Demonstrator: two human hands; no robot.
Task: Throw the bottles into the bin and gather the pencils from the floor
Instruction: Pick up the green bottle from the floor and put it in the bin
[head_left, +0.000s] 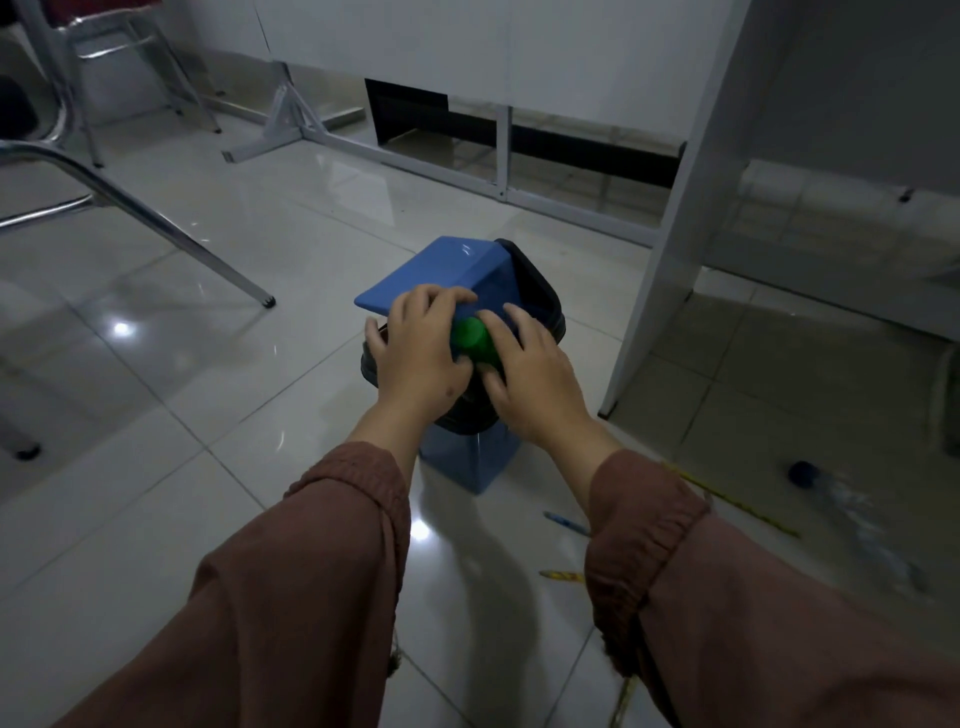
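Tiled floor (218, 395) under blue-lidded bin (467, 467); green-capped bottle (472, 338) at its mouth.

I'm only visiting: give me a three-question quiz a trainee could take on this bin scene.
1. True or false: the blue swing lid of the black-lined bin is tilted open.
2. What touches the green bottle cap? A) left hand only B) right hand only C) both hands
3. Name one thing lying on the tiled floor to the person's right.

Key: 1 true. 2 C. 3 the long yellow pencil, the blue pencil, or the clear plastic bottle with a dark cap.
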